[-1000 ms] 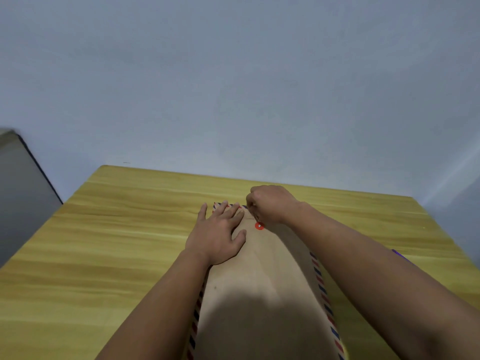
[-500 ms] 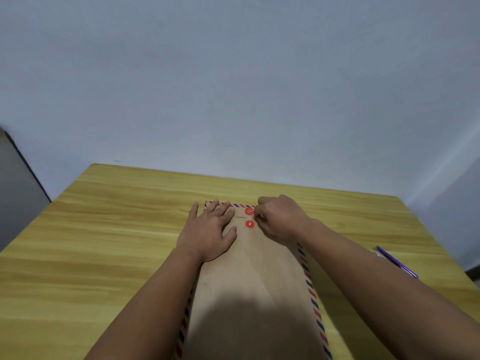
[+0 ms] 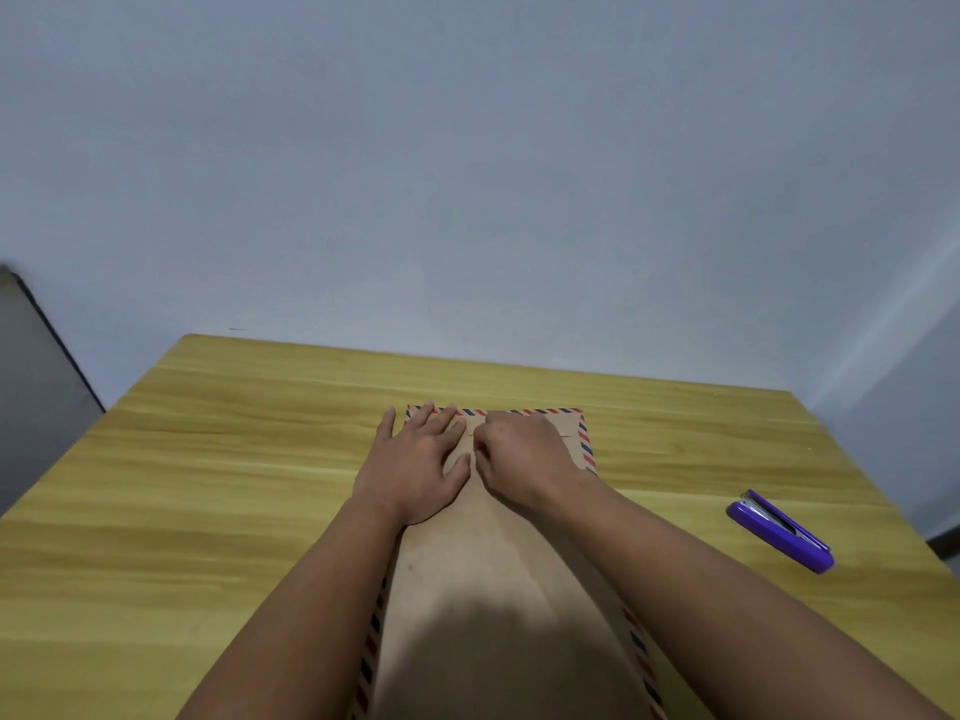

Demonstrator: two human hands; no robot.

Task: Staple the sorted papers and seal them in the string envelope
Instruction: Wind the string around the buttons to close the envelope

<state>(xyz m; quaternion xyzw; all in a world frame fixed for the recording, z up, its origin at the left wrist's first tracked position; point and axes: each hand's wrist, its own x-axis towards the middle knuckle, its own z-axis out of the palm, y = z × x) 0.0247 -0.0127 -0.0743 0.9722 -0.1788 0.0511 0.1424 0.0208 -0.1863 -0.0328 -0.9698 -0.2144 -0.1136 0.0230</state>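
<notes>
A brown string envelope (image 3: 498,569) with a red-and-blue striped border lies lengthwise on the wooden table (image 3: 208,485), flap end away from me. My left hand (image 3: 415,465) rests flat on the flap's left side, fingers spread, pressing it down. My right hand (image 3: 524,459) is curled into a pinch over the middle of the flap, right beside my left thumb. It covers both red closure discs, and the thin string in its fingers is barely visible. No papers show outside the envelope.
A purple stapler (image 3: 779,530) lies on the table to the right of my right forearm, apart from the envelope. A pale wall stands behind the table's far edge. A dark grey surface (image 3: 31,381) sits off the table's left side.
My right hand has moved left over the two red discs, which showed half a second ago and are now hidden. My left hand stays flat. The view shifted, bringing the stapler into sight.
</notes>
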